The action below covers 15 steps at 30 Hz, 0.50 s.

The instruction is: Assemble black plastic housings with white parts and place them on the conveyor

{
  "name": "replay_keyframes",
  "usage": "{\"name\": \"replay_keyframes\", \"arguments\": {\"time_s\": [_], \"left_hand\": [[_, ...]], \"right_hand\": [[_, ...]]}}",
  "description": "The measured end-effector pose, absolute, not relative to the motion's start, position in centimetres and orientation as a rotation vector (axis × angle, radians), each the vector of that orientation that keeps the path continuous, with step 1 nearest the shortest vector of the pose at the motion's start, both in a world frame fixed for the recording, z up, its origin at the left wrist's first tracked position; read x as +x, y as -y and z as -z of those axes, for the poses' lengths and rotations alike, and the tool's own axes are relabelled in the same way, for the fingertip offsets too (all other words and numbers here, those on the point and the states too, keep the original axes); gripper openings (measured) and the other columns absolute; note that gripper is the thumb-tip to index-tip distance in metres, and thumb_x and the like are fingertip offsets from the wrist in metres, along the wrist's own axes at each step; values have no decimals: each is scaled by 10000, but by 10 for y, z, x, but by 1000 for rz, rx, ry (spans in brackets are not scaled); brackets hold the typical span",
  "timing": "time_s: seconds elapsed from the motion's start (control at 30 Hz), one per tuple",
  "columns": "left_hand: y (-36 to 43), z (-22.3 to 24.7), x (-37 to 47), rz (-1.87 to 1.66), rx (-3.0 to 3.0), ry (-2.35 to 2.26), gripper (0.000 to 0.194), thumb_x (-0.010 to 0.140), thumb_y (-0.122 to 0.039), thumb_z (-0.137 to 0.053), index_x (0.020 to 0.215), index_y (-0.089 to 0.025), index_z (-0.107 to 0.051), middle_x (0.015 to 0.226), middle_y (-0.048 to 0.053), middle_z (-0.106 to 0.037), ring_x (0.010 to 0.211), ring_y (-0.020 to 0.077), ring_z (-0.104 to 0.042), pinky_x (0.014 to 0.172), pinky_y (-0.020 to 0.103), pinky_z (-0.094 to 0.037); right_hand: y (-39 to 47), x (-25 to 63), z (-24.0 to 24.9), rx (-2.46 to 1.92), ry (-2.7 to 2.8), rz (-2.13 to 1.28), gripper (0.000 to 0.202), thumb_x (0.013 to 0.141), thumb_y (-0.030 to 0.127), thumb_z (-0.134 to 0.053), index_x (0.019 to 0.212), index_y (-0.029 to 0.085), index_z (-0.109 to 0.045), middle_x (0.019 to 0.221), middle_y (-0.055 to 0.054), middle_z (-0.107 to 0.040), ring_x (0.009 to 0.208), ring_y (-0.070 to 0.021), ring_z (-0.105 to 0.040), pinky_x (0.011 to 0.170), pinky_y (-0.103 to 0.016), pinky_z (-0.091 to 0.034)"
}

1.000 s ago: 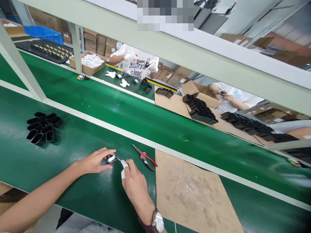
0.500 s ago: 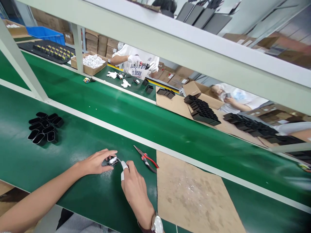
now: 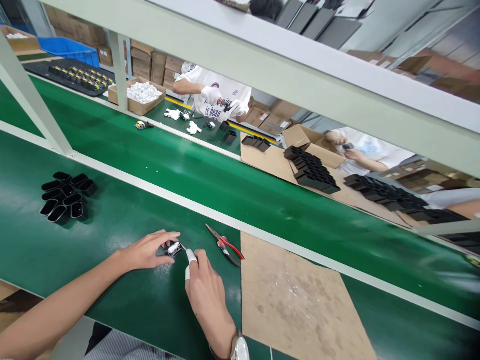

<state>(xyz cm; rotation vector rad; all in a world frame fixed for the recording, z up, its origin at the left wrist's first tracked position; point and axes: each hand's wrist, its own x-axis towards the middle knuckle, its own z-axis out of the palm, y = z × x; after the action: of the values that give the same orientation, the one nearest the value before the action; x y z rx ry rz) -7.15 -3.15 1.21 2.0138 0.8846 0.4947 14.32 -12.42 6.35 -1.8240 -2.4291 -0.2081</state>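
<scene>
On the green worktop, my left hand (image 3: 152,250) curls thumb and fingers around a small black housing (image 3: 174,249) with white material and metal-looking pins on its open face. My right hand (image 3: 206,285), with white coverings on its fingers, grips a thin pointed tool (image 3: 183,247). The tip of that tool is at the housing's right edge; its handle is hidden by my fingers, so its exact kind cannot be made out. To the right of my hands lie red-and-black long-nose pliers (image 3: 224,244), slightly spread.
Several black oval cases (image 3: 67,197) stand at left. A stained cardboard sheet (image 3: 300,295) lies at right. Beyond a pale rail runs a green conveyor belt (image 3: 180,170) carrying a small yellow-and-black part (image 3: 142,125). Across it, two people handle parts beside rows of black cases (image 3: 311,170).
The small yellow-and-black part on the belt has shifted right. My hands keep almost the same pose at the housing. Across the belt, a person's gloved hands have moved slightly.
</scene>
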Motion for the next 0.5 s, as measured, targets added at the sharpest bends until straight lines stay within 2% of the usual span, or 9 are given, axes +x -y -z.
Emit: {"name": "replay_keyframes", "arguments": {"time_s": [0.13, 0.27, 0.37, 0.5], "left_hand": [[31, -11, -72, -501, 2028, -873, 701, 929, -312, -742, 1556, -330, -429, 1218, 39, -673, 1089, 226, -669, 1028, 376, -556], [31, -10, -73, -511, 2038, -862, 702, 941, -310, -722, 1570, -340, -411, 1261, 38, -678, 1120, 227, -673, 1037, 370, -556], [30, -11, -74, -503, 2033, -848, 701, 952, -303, -706, 1580, -341, -397, 1325, 42, -676, 1200, 238, -662, 1061, 373, -549], [31, -14, -74, -507, 2046, -833, 695, 963, -271, -683, 1585, -341, -379, 1376, 30, -683, 1313, 247, -607, 1116, 392, -516]], "right_hand": [[124, 145, -61, -1813, 2402, 159, 323, 890, -27, -446, 1049, 172, -645, 1049, -116, -619, 809, -212, -662, 553, -291, -475], [118, 154, -61, -1761, 2409, 81, 324, 834, -22, -459, 1002, 185, -644, 1108, -105, -629, 782, -179, -644, 562, -274, -463], [110, 165, -59, -1680, 2427, 32, 268, 848, -8, -464, 933, 180, -634, 1118, -88, -635, 727, -154, -622, 550, -273, -438], [100, 180, -54, -1508, 2446, -16, 266, 843, -15, -474, 952, 166, -635, 1139, -82, -648, 725, -148, -614, 579, -273, -454]]}}
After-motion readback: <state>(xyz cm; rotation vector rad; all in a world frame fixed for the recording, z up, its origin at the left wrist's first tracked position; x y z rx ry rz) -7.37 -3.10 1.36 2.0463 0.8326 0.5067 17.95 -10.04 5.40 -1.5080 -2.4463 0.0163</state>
